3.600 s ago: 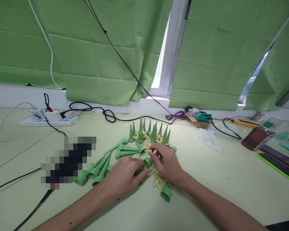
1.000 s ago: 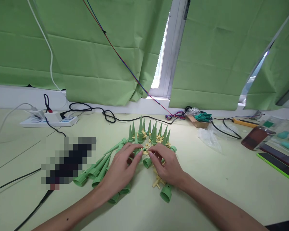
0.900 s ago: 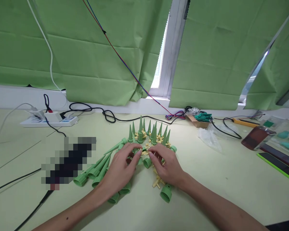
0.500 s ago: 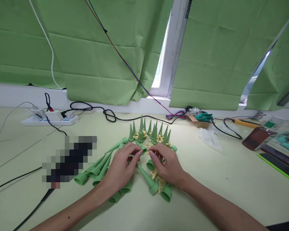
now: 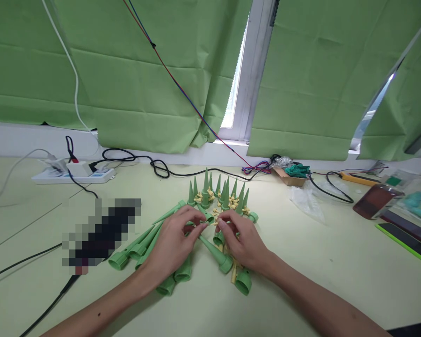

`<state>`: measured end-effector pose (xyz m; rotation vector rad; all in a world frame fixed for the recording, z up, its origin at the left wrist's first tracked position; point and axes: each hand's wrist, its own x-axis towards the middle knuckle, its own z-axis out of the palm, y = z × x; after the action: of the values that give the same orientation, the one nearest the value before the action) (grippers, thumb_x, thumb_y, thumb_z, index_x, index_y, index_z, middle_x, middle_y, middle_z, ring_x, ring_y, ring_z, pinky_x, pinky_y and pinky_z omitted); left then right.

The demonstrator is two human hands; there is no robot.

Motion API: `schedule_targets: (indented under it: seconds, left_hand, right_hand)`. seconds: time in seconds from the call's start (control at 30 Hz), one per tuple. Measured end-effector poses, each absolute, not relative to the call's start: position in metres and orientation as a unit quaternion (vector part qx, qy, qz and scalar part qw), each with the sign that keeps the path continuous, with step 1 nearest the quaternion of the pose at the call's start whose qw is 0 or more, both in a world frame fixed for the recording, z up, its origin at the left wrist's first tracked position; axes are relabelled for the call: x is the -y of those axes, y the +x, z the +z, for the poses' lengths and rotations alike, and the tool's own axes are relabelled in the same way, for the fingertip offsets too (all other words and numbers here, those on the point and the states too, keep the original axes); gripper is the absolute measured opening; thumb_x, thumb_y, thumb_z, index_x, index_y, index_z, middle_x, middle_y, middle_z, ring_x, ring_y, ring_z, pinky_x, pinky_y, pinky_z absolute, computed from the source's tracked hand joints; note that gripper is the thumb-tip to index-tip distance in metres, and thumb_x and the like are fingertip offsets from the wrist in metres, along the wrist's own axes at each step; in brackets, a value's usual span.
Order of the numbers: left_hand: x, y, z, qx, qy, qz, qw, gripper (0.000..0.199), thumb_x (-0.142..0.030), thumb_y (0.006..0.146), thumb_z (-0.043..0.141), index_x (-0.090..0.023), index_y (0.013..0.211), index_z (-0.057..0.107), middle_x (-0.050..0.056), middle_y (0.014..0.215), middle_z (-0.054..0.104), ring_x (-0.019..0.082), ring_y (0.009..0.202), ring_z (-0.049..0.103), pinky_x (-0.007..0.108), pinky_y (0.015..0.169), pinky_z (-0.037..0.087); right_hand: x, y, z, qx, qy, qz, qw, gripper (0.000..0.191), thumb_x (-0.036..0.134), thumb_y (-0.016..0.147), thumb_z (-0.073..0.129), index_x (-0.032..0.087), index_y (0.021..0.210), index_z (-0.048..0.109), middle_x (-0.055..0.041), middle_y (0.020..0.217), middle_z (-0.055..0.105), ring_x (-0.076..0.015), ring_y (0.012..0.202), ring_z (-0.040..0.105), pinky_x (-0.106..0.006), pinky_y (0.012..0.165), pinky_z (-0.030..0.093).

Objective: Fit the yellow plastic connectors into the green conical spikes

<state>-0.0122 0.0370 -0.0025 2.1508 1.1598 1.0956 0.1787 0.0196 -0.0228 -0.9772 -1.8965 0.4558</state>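
Observation:
My left hand is closed in a pinch, thumb against forefinger; the small thing at its tips is too hidden to make out. Facing it, my right hand pinches a small yellow plastic piece that points toward the left fingertips. Below and between the hands lies a green cone-shaped spike, its narrow end near my left thumb. More green spikes lie under and left of the left hand. Behind both hands, several spikes stand point up among loose yellow pieces.
A white power strip with black cables lies at back left, in front of green curtains. A blurred-out dark object is at left. Toward the right are a cardboard box, clear plastic bag, reddish-brown bottle and green-edged phone-like slab.
The yellow piece and the left fingertips have come closer together. The spike between my hands has shifted slightly away from me. A dark shape at the far right edge has gone.

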Motion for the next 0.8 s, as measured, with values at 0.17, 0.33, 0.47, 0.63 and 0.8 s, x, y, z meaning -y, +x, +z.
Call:
schedule_targets:
  seconds: [0.17,0.33,0.47,0.63,0.8]
  left_hand:
    - [-0.038,-0.014,0.000,-0.415,0.773,0.433,0.206,0.014,-0.032,0.091,0.056,-0.021,0.089,0.064,0.002,0.094,0.059,0.014,0.081,0.061,0.022,0.066,0.055]
    - [-0.037,-0.015,0.001,-0.405,0.781,0.442,0.174,0.010,-0.028,0.092,0.056,-0.021,0.091,0.064,0.002,0.095,0.057,0.012,0.080,0.060,0.019,0.063,0.054]
    - [-0.038,-0.015,0.001,-0.381,0.793,0.450,0.154,0.008,-0.026,0.092,0.056,-0.021,0.093,0.063,0.002,0.095,0.056,0.011,0.078,0.059,0.018,0.062,0.054]
    - [-0.037,-0.015,-0.001,-0.362,0.798,0.457,0.148,0.008,-0.026,0.092,0.056,-0.021,0.093,0.063,0.001,0.095,0.056,0.011,0.079,0.059,0.019,0.066,0.056]
    - [-0.034,-0.012,0.000,-0.377,0.778,0.469,0.182,0.016,-0.031,0.094,0.053,-0.022,0.104,0.062,0.003,0.103,0.058,0.013,0.086,0.062,0.024,0.076,0.058]
  right_hand:
    - [-0.014,0.179,-0.017,0.759,-0.400,0.297,0.419,0.017,0.034,0.102,0.037,0.022,0.096,0.049,0.0060,0.060,0.054,-0.0097,0.043,0.041,-0.023,0.047,0.035]
    - [-0.012,0.180,-0.013,0.731,-0.368,0.440,0.368,0.024,0.042,0.102,0.035,0.024,0.096,0.049,0.0078,0.058,0.049,-0.0089,0.037,0.044,-0.021,0.039,0.034]
    - [-0.014,0.184,-0.008,0.732,-0.355,0.499,0.299,0.022,0.041,0.099,0.045,0.022,0.090,0.051,0.0090,0.053,0.041,-0.0086,0.039,0.045,-0.019,0.040,0.035]
    - [-0.016,0.184,-0.007,0.759,-0.347,0.474,0.279,0.017,0.032,0.094,0.054,0.019,0.085,0.057,0.0072,0.057,0.040,-0.0059,0.045,0.033,-0.019,0.042,0.025]
    - [-0.018,0.182,-0.011,0.741,-0.351,0.479,0.313,0.019,0.035,0.092,0.058,0.018,0.083,0.060,0.0052,0.061,0.044,-0.0058,0.047,0.035,-0.019,0.043,0.027]
